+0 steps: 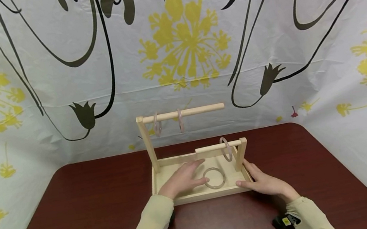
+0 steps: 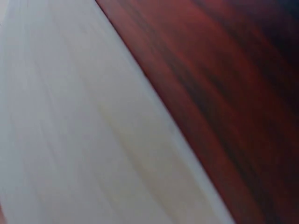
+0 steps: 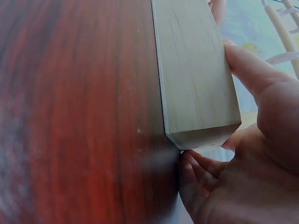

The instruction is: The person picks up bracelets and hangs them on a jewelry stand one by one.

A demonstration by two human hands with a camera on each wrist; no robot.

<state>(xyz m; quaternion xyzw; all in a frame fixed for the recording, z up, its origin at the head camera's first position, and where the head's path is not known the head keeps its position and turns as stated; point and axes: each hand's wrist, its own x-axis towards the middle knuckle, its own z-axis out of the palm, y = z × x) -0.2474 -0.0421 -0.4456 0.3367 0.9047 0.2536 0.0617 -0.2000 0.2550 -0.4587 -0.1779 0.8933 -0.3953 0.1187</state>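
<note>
My left hand (image 1: 184, 179) reaches over a pale wooden tray (image 1: 212, 194) with its fingers extended. Its thumb tip overlaps the left edge of a clear ring (image 1: 213, 168) lying flat on the tray floor. My right hand (image 1: 267, 184) grips the tray's front right corner. In the right wrist view, the thumb of the right hand (image 3: 266, 144) lies over the top edge of the wooden wall (image 3: 196, 70), with fingers curled at the corner's outer side. Another ring (image 1: 229, 159) hangs on the short peg (image 1: 209, 148) at right. The left wrist view shows the tray wall (image 2: 93, 116) close up, no hand.
A taller post (image 1: 148, 145) at the tray's left carries a long horizontal bar (image 1: 204, 109), with two clear rings hanging from it, a left ring (image 1: 158, 129) and a right ring (image 1: 181, 124). The tray stands on a dark red table (image 1: 111, 203). Behind hangs a patterned cloth (image 1: 176, 60).
</note>
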